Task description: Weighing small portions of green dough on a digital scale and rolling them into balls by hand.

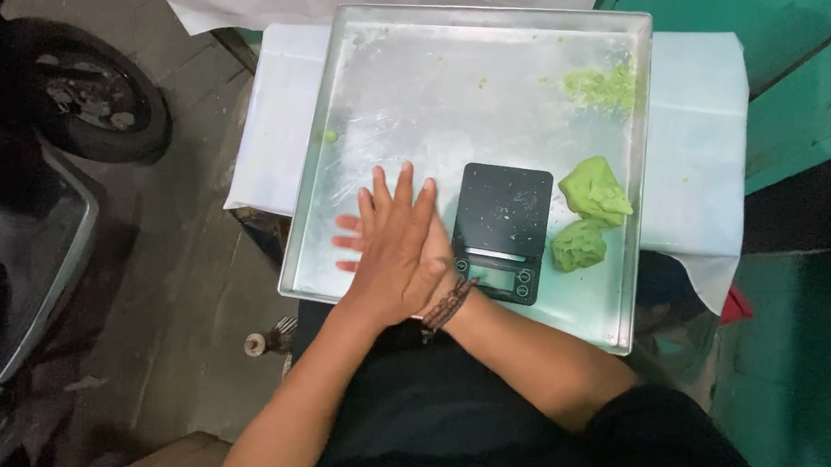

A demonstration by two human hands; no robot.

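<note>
- Spanning most of the worktop (696, 138), which is draped in a white sheet, a large shallow metal tray (418, 94) serves as the working surface; its raised rim keeps crumbs and dough from sliding off, and its bare middle leaves room for pressing.
- Sitting at the near middle of the tray, a black digital scale (502, 229) has its display turned toward the person, so it can be read without leaning; its platform carries only a few specks.
- Lying just right of the scale, two lumps of green dough (595, 191), one behind the other and touching, wait within easy reach of the scale, well apart from the hands.
- Smeared green crumbs (601, 84) cling to the far right corner of the tray, with a tiny bit (330, 137) near the left rim.
- The left hand (396, 252) lies on top, fingers straight and together, palm down, stacked over the right hand (352, 246), whose fingertips peek out at the left; the two palms press together just above the tray, left of the scale and overlapping its near corner.
- Neither grip curls around anything: both are flat and spread. Whether a piece of dough sits between the palms, I cannot tell, since the upper hand hides it.
- A beaded band (447, 304) circles the right wrist.
</note>
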